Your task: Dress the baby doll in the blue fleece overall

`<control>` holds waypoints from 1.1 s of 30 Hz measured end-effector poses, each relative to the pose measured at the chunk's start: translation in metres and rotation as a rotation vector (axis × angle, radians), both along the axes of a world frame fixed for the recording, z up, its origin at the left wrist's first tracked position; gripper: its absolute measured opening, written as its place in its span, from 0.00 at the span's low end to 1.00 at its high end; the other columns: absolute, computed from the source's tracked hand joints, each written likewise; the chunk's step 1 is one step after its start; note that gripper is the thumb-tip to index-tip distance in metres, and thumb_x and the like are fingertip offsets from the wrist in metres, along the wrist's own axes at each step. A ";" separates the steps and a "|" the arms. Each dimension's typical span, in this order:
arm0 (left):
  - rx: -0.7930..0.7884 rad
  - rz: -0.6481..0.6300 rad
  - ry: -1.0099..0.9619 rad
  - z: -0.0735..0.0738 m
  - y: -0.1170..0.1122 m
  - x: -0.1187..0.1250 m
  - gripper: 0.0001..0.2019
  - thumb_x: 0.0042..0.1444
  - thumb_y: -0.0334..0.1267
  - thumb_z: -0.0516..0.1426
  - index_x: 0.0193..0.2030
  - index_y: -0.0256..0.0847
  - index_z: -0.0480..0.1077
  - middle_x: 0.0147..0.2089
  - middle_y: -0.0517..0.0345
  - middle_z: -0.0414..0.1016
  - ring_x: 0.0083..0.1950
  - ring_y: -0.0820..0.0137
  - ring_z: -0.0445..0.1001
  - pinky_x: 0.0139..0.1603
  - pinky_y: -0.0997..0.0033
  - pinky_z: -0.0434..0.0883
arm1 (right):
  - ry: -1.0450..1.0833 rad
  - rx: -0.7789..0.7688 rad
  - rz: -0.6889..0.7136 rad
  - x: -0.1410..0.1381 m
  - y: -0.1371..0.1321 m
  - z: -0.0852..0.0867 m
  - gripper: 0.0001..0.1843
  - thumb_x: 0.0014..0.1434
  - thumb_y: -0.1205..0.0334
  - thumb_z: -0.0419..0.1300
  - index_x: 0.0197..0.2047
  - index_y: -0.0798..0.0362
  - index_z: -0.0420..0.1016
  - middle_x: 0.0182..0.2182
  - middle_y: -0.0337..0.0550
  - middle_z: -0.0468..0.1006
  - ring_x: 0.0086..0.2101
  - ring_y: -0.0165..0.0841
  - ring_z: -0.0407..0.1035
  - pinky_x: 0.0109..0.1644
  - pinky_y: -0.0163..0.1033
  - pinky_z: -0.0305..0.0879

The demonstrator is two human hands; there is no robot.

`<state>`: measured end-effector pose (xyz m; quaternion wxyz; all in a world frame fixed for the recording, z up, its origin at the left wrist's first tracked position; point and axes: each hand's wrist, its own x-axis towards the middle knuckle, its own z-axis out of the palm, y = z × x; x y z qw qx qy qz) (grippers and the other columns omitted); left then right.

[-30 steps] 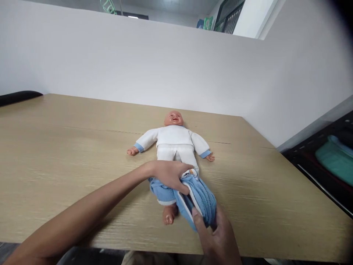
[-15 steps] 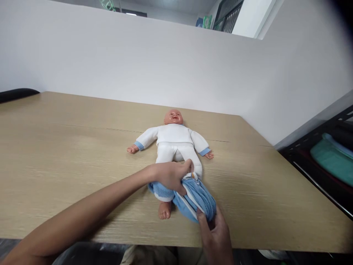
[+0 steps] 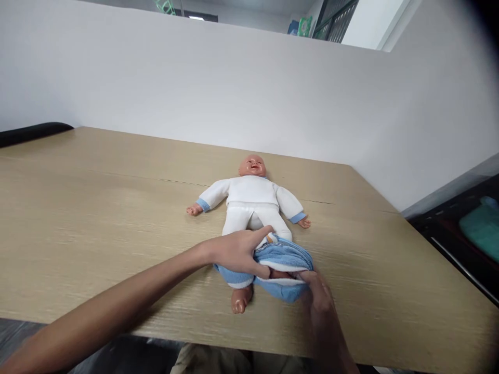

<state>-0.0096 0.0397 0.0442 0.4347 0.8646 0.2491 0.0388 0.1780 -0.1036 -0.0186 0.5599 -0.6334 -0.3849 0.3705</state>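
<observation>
A baby doll (image 3: 253, 191) lies on its back on the table, head away from me, in a white body with blue cuffs. Blue doll trousers (image 3: 286, 254) with white edging are bunched around its lower legs. One bare foot (image 3: 240, 299) pokes out of the left trouser leg; the other foot shows only partly, inside the opening of the right one. My left hand (image 3: 244, 252) grips the bunched cloth at the doll's shin between thumb and fingers. At the right side of that opening, my right hand (image 3: 317, 291) pinches the trouser edge, somewhat blurred.
The wooden table (image 3: 117, 208) reaches back to a white wall (image 3: 218, 88). At the far left is a black curved object (image 3: 35, 132). A dark rack (image 3: 448, 234) with green cloth (image 3: 483, 228) stands beyond the table's right edge.
My right hand has moved up and spread the trouser leg's opening, so the doll's foot shows inside. My left hand keeps its hold on the cloth. The view has shifted slightly.
</observation>
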 end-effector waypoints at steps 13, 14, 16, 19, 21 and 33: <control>-0.312 -0.005 -0.264 -0.008 0.007 -0.014 0.31 0.49 0.34 0.66 0.60 0.41 0.64 0.48 0.57 0.73 0.50 0.62 0.74 0.52 0.63 0.73 | 0.011 0.081 0.226 0.006 -0.008 -0.020 0.30 0.56 0.65 0.70 0.60 0.42 0.69 0.47 0.39 0.83 0.44 0.38 0.79 0.51 0.39 0.77; -0.304 -0.011 -0.275 -0.009 0.007 -0.015 0.31 0.49 0.33 0.66 0.61 0.41 0.64 0.49 0.57 0.73 0.50 0.62 0.74 0.53 0.63 0.73 | 0.024 0.082 0.253 0.006 -0.009 -0.018 0.31 0.56 0.64 0.71 0.60 0.42 0.67 0.47 0.39 0.82 0.44 0.37 0.79 0.50 0.39 0.77; -0.287 -0.022 -0.307 -0.011 0.007 -0.017 0.32 0.49 0.33 0.66 0.61 0.41 0.64 0.49 0.57 0.73 0.51 0.62 0.74 0.54 0.63 0.73 | 0.044 0.077 0.288 0.007 -0.009 -0.017 0.33 0.57 0.62 0.72 0.62 0.42 0.65 0.48 0.40 0.81 0.45 0.37 0.79 0.50 0.38 0.77; -0.246 -0.020 -0.356 -0.015 0.007 -0.019 0.32 0.49 0.32 0.67 0.62 0.41 0.65 0.51 0.56 0.73 0.52 0.61 0.74 0.55 0.63 0.72 | 0.045 0.095 0.274 0.008 -0.007 -0.019 0.35 0.59 0.61 0.72 0.64 0.42 0.61 0.50 0.42 0.80 0.47 0.37 0.79 0.52 0.38 0.77; -0.191 -0.015 -0.374 -0.018 0.007 -0.020 0.30 0.49 0.32 0.67 0.60 0.41 0.67 0.49 0.57 0.74 0.51 0.61 0.73 0.52 0.64 0.72 | 0.005 0.127 0.255 0.012 -0.003 -0.021 0.33 0.61 0.60 0.72 0.64 0.42 0.62 0.51 0.42 0.80 0.47 0.36 0.78 0.52 0.37 0.76; 0.143 -0.088 -0.274 -0.012 0.006 -0.030 0.18 0.58 0.52 0.70 0.45 0.41 0.76 0.45 0.52 0.77 0.49 0.59 0.75 0.53 0.64 0.70 | -0.419 -0.080 0.540 0.078 0.034 0.002 0.36 0.51 0.53 0.79 0.63 0.44 0.79 0.63 0.48 0.80 0.63 0.59 0.71 0.70 0.66 0.65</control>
